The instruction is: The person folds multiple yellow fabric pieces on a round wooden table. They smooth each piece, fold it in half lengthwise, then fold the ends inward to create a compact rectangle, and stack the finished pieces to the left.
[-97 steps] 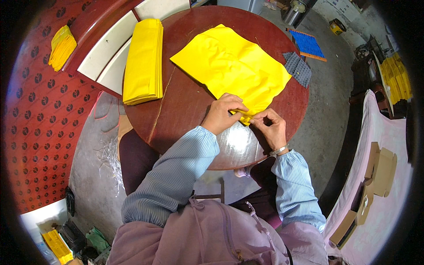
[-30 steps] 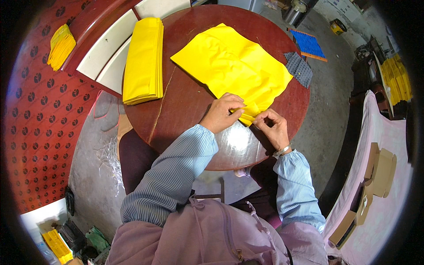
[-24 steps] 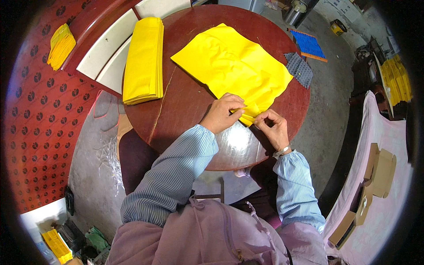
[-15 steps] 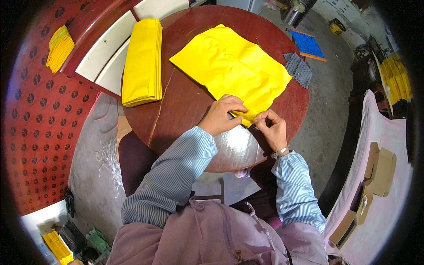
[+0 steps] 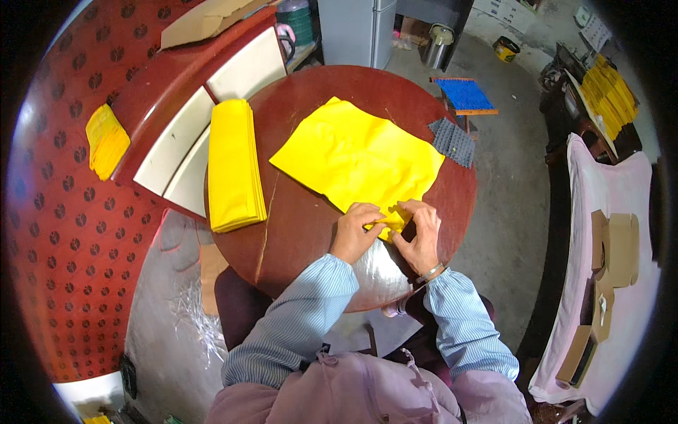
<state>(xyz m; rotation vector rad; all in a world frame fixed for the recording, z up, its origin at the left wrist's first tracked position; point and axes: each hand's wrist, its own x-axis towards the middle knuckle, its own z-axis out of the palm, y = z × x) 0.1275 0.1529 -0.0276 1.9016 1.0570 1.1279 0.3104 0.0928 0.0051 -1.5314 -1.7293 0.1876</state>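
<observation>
A thin yellow cloth piece (image 5: 360, 155), wrinkled, lies spread on the round red-brown table (image 5: 296, 233). Its near corner is bunched up between my two hands. My left hand (image 5: 355, 234) has its fingers closed on that corner, thumb toward the right. From the other side my right hand (image 5: 421, 239) grips the same corner, its forefinger on top and its thumb nearer to me. Part of the gathered cloth is hidden by the fingers. At the table's left stands a stack of folded yellow cloth (image 5: 235, 166).
A grey studded mat (image 5: 453, 142) overlaps the table's right edge. Beyond it is a blue-topped stool (image 5: 465, 95). A red bench with pale panels (image 5: 173, 159) adjoins the table's left. Open cardboard boxes (image 5: 614, 258) rest on the pink-covered surface at right. A fridge (image 5: 357, 32) stands behind.
The view has tilted up, so the table sits lower in the picture. My right hand's fingers have shifted up over the cloth's corner, while my left hand keeps hold of it.
</observation>
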